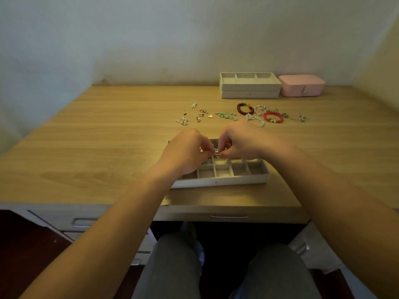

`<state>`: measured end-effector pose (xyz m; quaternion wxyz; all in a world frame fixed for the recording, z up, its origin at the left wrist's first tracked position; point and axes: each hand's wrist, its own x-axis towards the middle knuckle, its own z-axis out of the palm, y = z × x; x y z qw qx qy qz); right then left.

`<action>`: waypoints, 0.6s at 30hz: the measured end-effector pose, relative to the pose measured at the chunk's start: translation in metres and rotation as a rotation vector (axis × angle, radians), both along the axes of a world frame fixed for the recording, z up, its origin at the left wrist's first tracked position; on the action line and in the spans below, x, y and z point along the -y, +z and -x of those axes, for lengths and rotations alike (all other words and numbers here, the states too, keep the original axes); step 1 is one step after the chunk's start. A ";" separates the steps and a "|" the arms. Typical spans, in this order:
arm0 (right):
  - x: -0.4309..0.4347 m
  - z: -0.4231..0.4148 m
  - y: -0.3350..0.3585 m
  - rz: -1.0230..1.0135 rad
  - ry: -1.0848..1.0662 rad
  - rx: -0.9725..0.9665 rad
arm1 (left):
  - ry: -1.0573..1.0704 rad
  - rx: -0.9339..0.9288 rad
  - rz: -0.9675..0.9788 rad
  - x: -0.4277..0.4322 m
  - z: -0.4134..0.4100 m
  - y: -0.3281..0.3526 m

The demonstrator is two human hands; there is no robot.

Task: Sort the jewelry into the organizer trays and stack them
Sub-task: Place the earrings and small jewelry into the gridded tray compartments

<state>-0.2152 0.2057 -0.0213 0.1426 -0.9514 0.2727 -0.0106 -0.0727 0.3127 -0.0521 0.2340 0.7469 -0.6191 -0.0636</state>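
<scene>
A grey organizer tray [222, 180] with several small compartments lies near the desk's front edge. Above it my left hand [185, 152] and my right hand [239, 143] meet, both pinching one small silver piece of jewelry [216, 152] between fingertips. Some compartments under my left hand hold small pieces, partly hidden. Loose jewelry lies farther back: gold earrings [201, 114], a green piece [226, 115], a dark brown bead bracelet [245, 108], a red bracelet [273, 117], a white bead bracelet [255, 120].
Two stacked grey trays [250, 91] stand at the back by the wall, with a pink box [301, 85] to their right. The wooden desk [97, 147] has drawers below its front edge. My knees show under the desk.
</scene>
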 end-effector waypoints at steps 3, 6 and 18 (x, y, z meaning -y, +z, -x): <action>0.001 -0.002 -0.003 0.030 -0.001 -0.014 | 0.017 0.021 -0.019 0.002 0.002 -0.001; 0.002 -0.003 -0.006 0.062 0.007 -0.020 | 0.031 0.026 -0.013 0.003 0.004 0.000; 0.013 -0.001 -0.012 0.007 0.024 0.058 | 0.034 0.030 -0.072 0.005 0.005 0.006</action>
